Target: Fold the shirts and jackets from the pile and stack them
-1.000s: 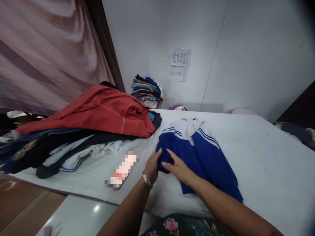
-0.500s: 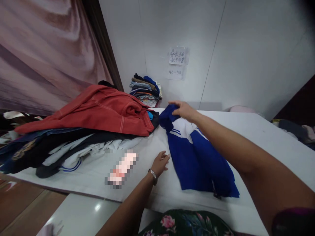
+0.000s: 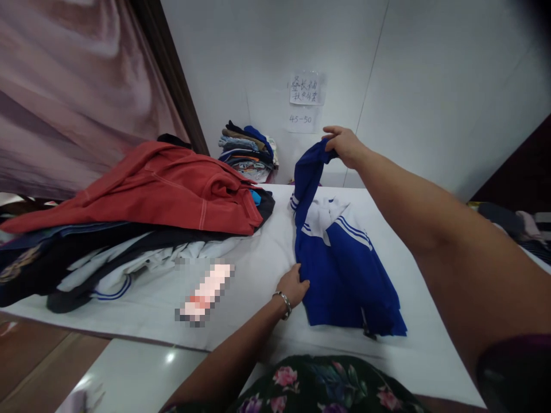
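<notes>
A blue and white zip jacket (image 3: pixel 333 281) with striped shoulders lies on the white table, its body folded lengthwise. Pinched by the cuff in my right hand (image 3: pixel 345 146), one blue sleeve (image 3: pixel 309 175) rises off the far end of the jacket. White bands with blue stripes show near the sleeve's lower part. My left hand (image 3: pixel 295 285), with a bracelet at the wrist, grips the jacket's left edge about midway down. Its fingertips are partly hidden against the fabric. A dark zip end shows at the jacket's near hem.
Left of the jacket, a red jacket (image 3: pixel 172 192) tops a loose heap of clothes. A stack of folded clothes (image 3: pixel 247 152) stands by the wall. Handwritten paper signs (image 3: pixel 305 89) hang on it. A blurred-out object (image 3: pixel 205 293) lies on the white table (image 3: pixel 258 310).
My right hand has lifted the sleeve upward and to the right, stretching it out. My left hand has moved right, from beside the jacket onto its edge. The view has shifted slightly.
</notes>
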A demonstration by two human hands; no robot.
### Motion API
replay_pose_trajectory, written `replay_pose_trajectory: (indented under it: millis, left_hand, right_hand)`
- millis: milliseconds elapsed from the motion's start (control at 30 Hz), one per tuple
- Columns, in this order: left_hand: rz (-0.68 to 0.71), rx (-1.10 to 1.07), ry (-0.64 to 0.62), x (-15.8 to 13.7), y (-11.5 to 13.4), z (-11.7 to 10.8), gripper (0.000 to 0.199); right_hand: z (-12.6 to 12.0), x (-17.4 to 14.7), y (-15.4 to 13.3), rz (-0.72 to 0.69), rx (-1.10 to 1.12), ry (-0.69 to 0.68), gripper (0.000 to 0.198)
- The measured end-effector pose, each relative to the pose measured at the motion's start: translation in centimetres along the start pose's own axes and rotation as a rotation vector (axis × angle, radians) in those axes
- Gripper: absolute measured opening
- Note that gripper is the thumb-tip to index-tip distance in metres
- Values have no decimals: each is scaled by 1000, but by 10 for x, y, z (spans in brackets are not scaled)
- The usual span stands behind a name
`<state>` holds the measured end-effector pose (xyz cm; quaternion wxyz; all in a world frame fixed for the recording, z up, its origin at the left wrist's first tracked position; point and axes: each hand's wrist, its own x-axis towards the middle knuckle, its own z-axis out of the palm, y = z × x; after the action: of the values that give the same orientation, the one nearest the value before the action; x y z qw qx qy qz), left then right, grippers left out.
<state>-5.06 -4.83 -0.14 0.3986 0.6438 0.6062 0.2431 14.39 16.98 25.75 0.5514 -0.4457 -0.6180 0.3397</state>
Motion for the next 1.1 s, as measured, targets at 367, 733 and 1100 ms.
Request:
replay_pose_trajectory:
  millis: [367, 733, 1100]
  left_hand:
    - [222, 79, -147, 28, 83, 43, 48]
    - [3, -599, -264, 73, 77, 65, 20]
    - [-241, -1003, -128, 183, 90, 20, 47]
  right_hand:
    - [-120, 4, 20, 16, 78, 401, 35]
    - [-155, -46, 58, 183, 102, 484, 32]
    - [-107, -178, 7, 131, 268, 226, 36]
